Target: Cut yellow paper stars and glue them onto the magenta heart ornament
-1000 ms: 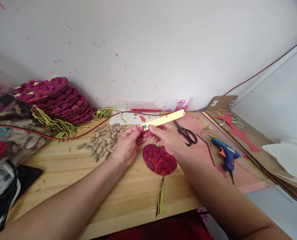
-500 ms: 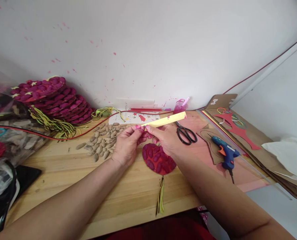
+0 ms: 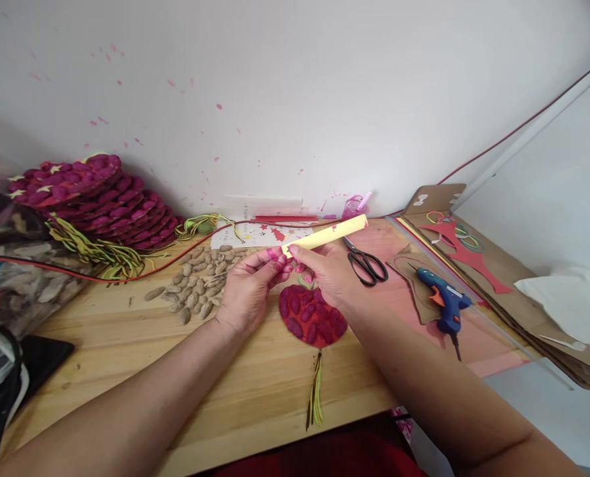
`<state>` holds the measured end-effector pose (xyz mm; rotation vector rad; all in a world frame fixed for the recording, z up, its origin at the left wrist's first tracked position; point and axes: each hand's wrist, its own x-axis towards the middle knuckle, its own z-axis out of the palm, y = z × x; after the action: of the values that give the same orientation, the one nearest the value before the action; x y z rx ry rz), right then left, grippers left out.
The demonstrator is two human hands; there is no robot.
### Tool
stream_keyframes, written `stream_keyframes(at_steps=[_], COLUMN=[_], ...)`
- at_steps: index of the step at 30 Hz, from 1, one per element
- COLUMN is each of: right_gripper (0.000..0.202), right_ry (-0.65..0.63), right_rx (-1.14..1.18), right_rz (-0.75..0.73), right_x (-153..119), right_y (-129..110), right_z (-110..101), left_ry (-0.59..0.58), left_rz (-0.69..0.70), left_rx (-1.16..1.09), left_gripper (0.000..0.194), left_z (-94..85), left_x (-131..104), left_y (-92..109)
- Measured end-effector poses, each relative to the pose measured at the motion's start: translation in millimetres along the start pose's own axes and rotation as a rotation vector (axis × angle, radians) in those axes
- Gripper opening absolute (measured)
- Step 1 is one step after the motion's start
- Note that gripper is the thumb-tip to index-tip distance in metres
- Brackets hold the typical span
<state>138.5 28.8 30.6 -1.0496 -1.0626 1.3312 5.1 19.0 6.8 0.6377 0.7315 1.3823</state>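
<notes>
A folded strip of yellow paper (image 3: 332, 232) with pink smudges rises to the right from my fingertips. My left hand (image 3: 249, 285) pinches at its left end, the fingertips stained pink. My right hand (image 3: 327, 271) grips the same end between thumb and fingers. Below them on the table lies a round red ornament (image 3: 313, 317) covered with dyed peanuts, with a yellow-green and dark tassel (image 3: 315, 391) pointing toward me. A small loop at its top is partly behind my hands. To the left are loose peanuts (image 3: 190, 288).
Black-handled scissors (image 3: 367, 263) and a blue glue gun (image 3: 446, 298) lie to the right, by red paper cutouts (image 3: 466, 255). Stacked peanut ornaments (image 3: 106, 199) stand at the left. A red cable (image 3: 175, 261) crosses the table. Paper with stars (image 3: 262, 234) lies behind.
The strip's left end shows more between my fingertips, and its far end sits slightly lower relative to the cup behind. The whole view has shifted slightly; both hands keep their hold.
</notes>
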Motion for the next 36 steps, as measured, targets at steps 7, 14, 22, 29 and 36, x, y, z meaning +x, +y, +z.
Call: stream_keyframes(at_steps=[7,14,22,29,36], right_gripper=[0.025,0.024,0.024,0.025,0.024], right_ry=[-0.011,-0.026,-0.023,-0.012,-0.036], right_rx=[-0.035,-0.035,-0.024,0.0,-0.008], right_rz=[-0.051,-0.035,-0.037,0.019,0.016], right_x=[1.8,1.7,2.2,1.2,1.4], right_y=[3.3,3.1,4.0,4.7,5.1], right_z=[-0.8,-2.1,-2.4,-1.4,-2.2], left_ry=[0.003,-0.001,-0.002,0.009,0.039], left_rz=[0.011,0.018,0.024,0.009,0.017], left_rx=[0.006,0.019,0.027,0.045,0.076], left_gripper=[0.028,0.027,0.027,0.029,0.029], left_z=[1.5,1.0,1.2,2.2,0.4], left_x=[-0.8,-1.2,-1.8,-2.4,-1.4], left_y=[0.8,1.7,0.6,2.4,1.7])
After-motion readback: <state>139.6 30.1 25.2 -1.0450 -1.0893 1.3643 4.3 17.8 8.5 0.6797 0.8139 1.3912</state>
